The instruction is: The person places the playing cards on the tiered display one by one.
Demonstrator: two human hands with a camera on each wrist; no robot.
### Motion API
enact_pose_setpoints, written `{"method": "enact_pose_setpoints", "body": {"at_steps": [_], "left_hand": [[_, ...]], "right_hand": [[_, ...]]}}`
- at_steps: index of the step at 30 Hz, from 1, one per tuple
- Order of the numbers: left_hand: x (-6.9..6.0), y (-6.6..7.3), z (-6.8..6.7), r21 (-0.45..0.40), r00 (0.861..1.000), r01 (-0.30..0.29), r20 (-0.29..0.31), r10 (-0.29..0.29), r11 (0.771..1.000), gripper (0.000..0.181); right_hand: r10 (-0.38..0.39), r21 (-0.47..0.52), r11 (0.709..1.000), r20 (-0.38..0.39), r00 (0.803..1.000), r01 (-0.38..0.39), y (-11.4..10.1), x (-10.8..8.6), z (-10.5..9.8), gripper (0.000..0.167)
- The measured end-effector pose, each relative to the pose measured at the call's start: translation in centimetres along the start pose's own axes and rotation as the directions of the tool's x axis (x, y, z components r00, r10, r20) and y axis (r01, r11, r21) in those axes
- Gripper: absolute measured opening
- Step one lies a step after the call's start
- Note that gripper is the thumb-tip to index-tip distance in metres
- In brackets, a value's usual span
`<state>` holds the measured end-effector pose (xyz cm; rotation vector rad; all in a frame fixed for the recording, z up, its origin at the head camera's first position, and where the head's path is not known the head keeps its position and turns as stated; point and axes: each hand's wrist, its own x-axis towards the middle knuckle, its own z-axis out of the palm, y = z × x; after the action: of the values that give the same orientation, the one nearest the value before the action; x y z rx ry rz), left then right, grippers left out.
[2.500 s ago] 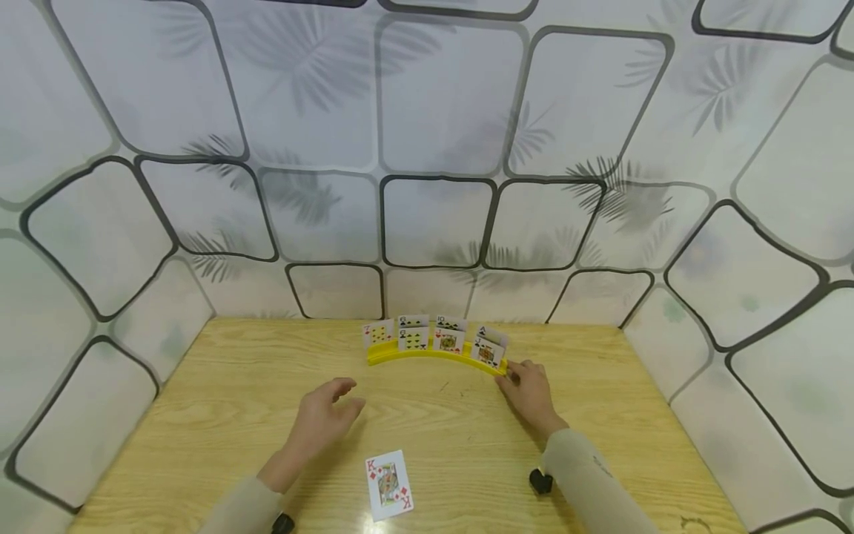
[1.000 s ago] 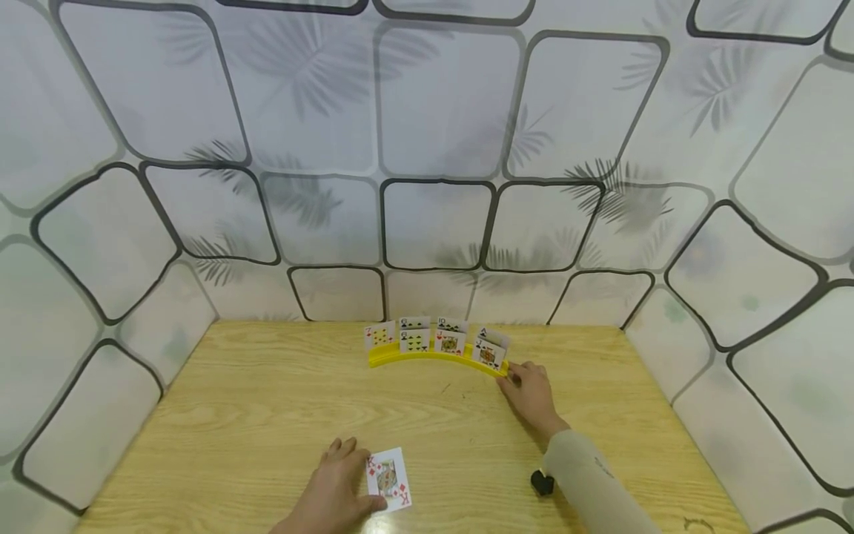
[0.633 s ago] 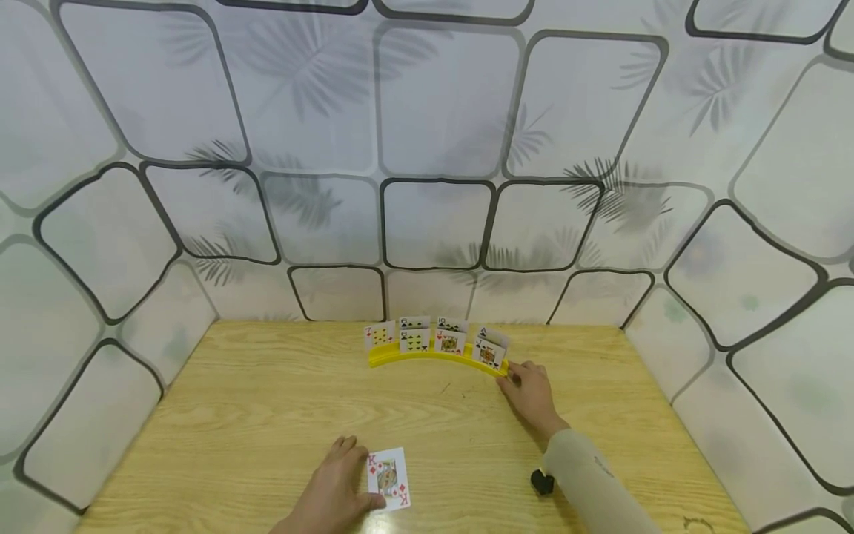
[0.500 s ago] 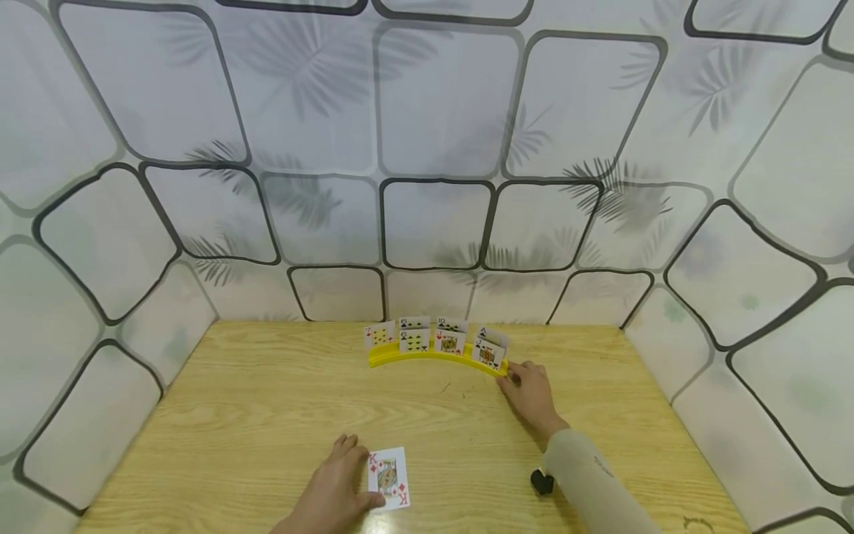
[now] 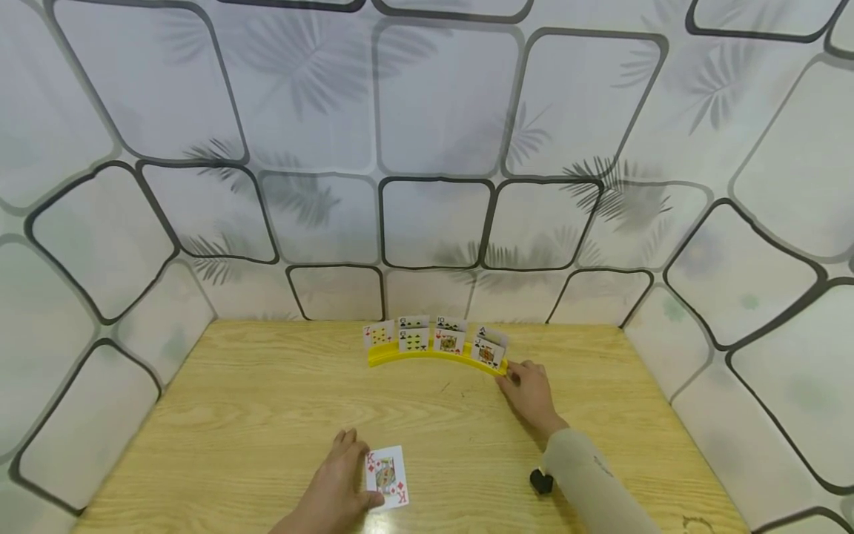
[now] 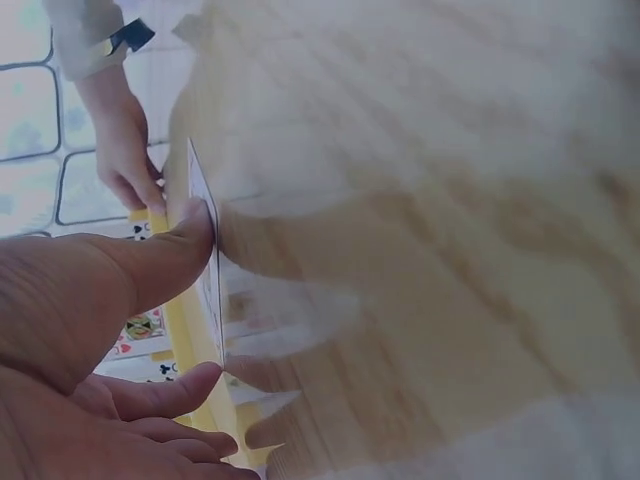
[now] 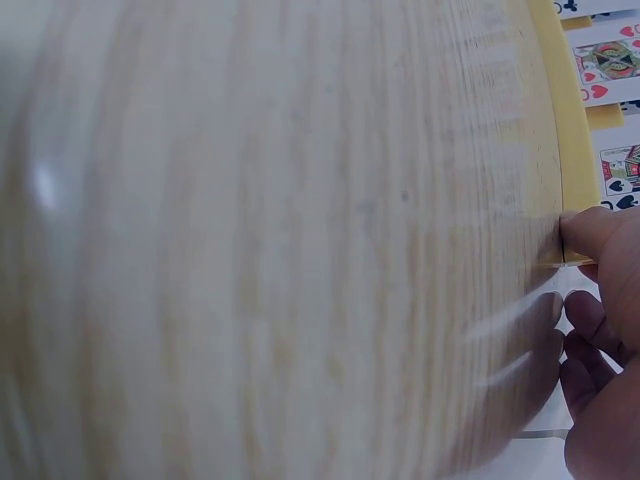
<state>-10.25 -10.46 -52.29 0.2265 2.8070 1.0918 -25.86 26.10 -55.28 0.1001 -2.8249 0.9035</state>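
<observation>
A king of diamonds playing card lies face up near the table's front. My left hand holds it by its left side, the thumb over the lower left corner and the index finger at the upper left. In the left wrist view the thumb presses on the card, seen nearly edge-on. At the back of the table stands a curved yellow card holder with several upright cards in two rows. My right hand pinches the holder's right end. In the right wrist view its thumb rests on the yellow strip.
The wooden table is enclosed by patterned cloth walls at the back and both sides. In the holder, a seven of diamonds stands at the left end and a jack of clubs at the right.
My left hand has come down from the left of the table onto the king of diamonds, which has shifted slightly. My right hand has stayed on the holder.
</observation>
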Motion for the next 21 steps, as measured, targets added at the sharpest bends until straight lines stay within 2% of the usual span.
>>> {"method": "enact_pose_setpoints", "body": {"at_steps": [4, 12, 16, 21], "left_hand": [[0.07, -0.02, 0.07, 0.0, 1.0, -0.005, -0.016, 0.005, 1.0, 0.076], [0.05, 0.09, 0.08, 0.025, 1.0, -0.014, -0.026, 0.015, 1.0, 0.079], [0.12, -0.04, -0.1, -0.003, 1.0, -0.018, -0.021, 0.018, 1.0, 0.074], [0.14, -0.48, 0.17, -0.088, 0.998, -0.043, -0.043, 0.039, 0.995, 0.057]], "right_hand": [[-0.005, 0.006, 1.0, 0.0, 1.0, 0.005, -0.12, -0.03, -0.04, 0.05], [-0.006, -0.002, 1.0, 0.0, 1.0, 0.006, -0.06, 0.11, -0.03, 0.049], [-0.009, 0.001, 1.0, 0.001, 1.0, 0.009, 0.01, 0.14, 0.01, 0.049], [-0.008, 0.002, 1.0, 0.001, 1.0, 0.008, 0.12, 0.13, 0.13, 0.05]]}}
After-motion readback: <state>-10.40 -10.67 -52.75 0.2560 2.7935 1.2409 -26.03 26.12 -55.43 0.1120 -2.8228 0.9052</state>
